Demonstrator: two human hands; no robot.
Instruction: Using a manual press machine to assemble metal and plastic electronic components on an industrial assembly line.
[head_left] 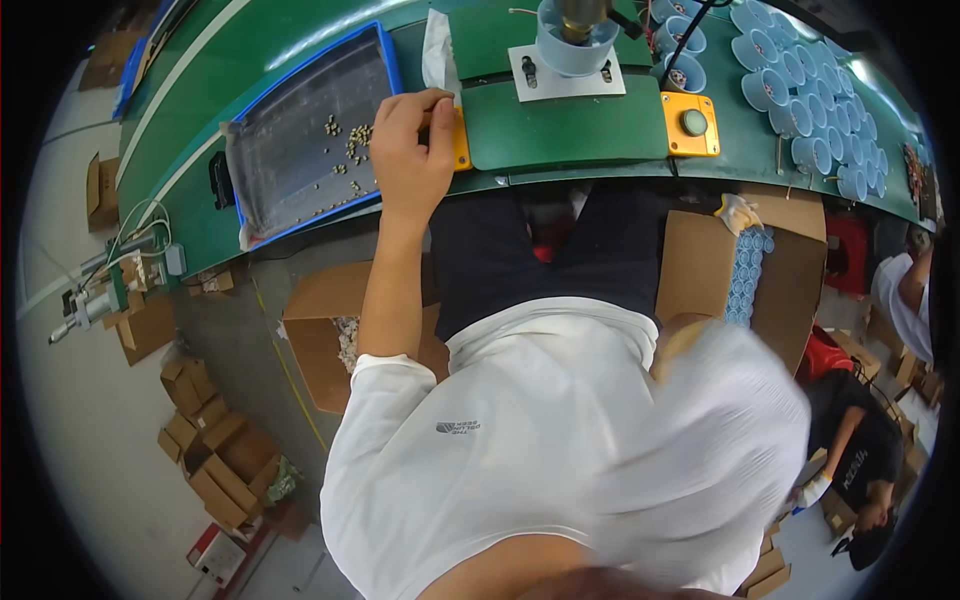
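- Green curved worktop (560,125) runs across the top of the view; grey floor below it, strewn with flat brown cardboard boxes (215,455).
- Left hand (412,150): fingers curled down, fingertips pressed on the left yellow push-button box (460,138) at the worktop's front edge. It covers most of the box. Nothing pinched that I can see.
- Blue-rimmed shallow tray with a grey floor (300,140) sits just beside that hand on its left, holding a loose scatter of small pale round parts (350,140).
- Right hand: not visible. Right arm is a motion-blurred white sleeve (720,420) low on the right, so its grip cannot be told.
- Second yellow push-button box with a green button (691,124) sits further right on the same edge, untouched.
- Between the two boxes, further back: pale blue cylindrical fixture (577,45) on a white base plate.
- Rows of pale blue round cups (810,90) fill the right end of the worktop.
- Open brown carton (760,270) under the worktop on the right holds a stack of the same cups.
- Another person in a black shirt (860,450) sits at the lower right.
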